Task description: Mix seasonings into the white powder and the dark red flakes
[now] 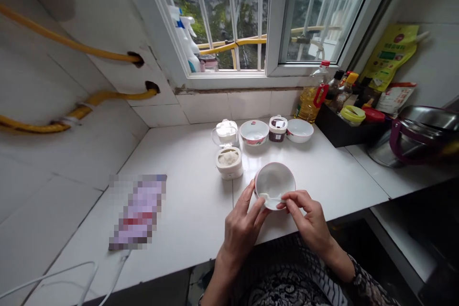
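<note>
My left hand [244, 229] grips a small white ceramic bowl [274, 185] by its near rim and tilts it towards me. My right hand [308, 215] pinches a small white spoon [269, 197], whose bowl end lies at the near rim of the ceramic bowl. Behind my hands stand an open ceramic pot of white granules [228, 162], a lidded glass jar [225, 133], a patterned bowl [254, 132], a jar with dark contents [278, 129] and a white bowl [300, 130].
The white tiled counter [193, 210] holds a pixelated flat object [138, 213] to my left. An oil bottle [312, 95] and a black condiment tray [344, 126] stand at the back right, beside a steel pot [412, 136]. Yellow hoses [71, 43] run along the left wall.
</note>
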Tool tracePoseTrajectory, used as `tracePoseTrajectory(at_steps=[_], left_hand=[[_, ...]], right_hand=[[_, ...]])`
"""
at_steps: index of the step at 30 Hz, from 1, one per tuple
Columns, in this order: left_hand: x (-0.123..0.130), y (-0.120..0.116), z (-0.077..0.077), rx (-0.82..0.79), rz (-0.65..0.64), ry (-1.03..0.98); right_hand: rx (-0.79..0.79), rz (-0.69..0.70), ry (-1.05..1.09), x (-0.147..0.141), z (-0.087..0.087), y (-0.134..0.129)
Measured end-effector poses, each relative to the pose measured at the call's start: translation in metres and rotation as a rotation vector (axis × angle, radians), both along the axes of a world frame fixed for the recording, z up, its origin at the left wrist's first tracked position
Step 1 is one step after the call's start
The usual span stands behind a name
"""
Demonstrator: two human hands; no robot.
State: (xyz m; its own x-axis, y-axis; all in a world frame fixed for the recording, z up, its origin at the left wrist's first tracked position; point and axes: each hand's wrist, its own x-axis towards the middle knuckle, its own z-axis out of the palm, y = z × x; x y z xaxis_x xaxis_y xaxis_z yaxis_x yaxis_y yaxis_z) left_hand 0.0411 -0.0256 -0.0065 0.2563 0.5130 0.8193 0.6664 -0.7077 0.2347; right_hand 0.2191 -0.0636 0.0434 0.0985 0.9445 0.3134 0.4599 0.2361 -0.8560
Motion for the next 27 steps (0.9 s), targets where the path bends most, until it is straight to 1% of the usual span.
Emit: tracePoseTrajectory(at_steps=[2, 5, 7, 9, 11, 13, 14, 15, 17, 20, 22, 23, 25, 27], left_hand=[[0.000, 0.000, 0.001, 0.008, -0.003, 0.007], [0.000, 0.000, 0.001, 0.020, -0.016, 0.012], [0.000, 0.001, 0.001, 0.022, -0.016, 0.014], [0.001, 0.001, 0.001, 0.029, -0.016, 0.020], [0.001, 0.000, 0.001, 0.043, -0.015, 0.030], [0.001, -0.001, 0.002, 0.056, -0.015, 0.042], [0.001, -0.001, 0.003, 0.062, -0.015, 0.049], [0.002, -0.001, 0.003, 0.066, -0.016, 0.057], [0.002, -0.002, 0.004, 0.073, -0.020, 0.073], [0.003, -0.002, 0.005, 0.080, -0.019, 0.082], [0.003, -0.002, 0.005, 0.083, -0.014, 0.083], [0.003, -0.002, 0.004, 0.085, -0.012, 0.085], [0.003, -0.001, 0.004, 0.086, -0.009, 0.091], [0.002, -0.001, 0.003, 0.086, -0.006, 0.088]], right_hand=[[0.033, -0.001, -0.056, 0.002, -0.003, -0.001], [0.077, -0.047, -0.084, 0.003, 0.000, 0.002], [0.053, -0.048, -0.016, 0.000, 0.004, 0.005], [-0.013, -0.006, 0.061, -0.004, 0.007, 0.010], [-0.064, 0.051, 0.040, -0.006, 0.011, 0.016], [-0.054, 0.079, -0.094, -0.001, 0.014, 0.022], [-0.015, 0.071, -0.182, 0.004, 0.016, 0.025], [0.041, 0.052, -0.261, 0.010, 0.018, 0.026], [0.177, 0.060, -0.434, 0.023, 0.022, 0.027], [0.346, 0.077, -0.718, 0.036, 0.027, 0.019], [0.371, 0.110, -0.845, 0.037, 0.026, 0.010], [0.358, 0.141, -0.866, 0.036, 0.026, 0.006], [0.323, 0.212, -0.824, 0.033, 0.024, -0.001], [0.317, 0.220, -0.766, 0.031, 0.021, -0.005]])
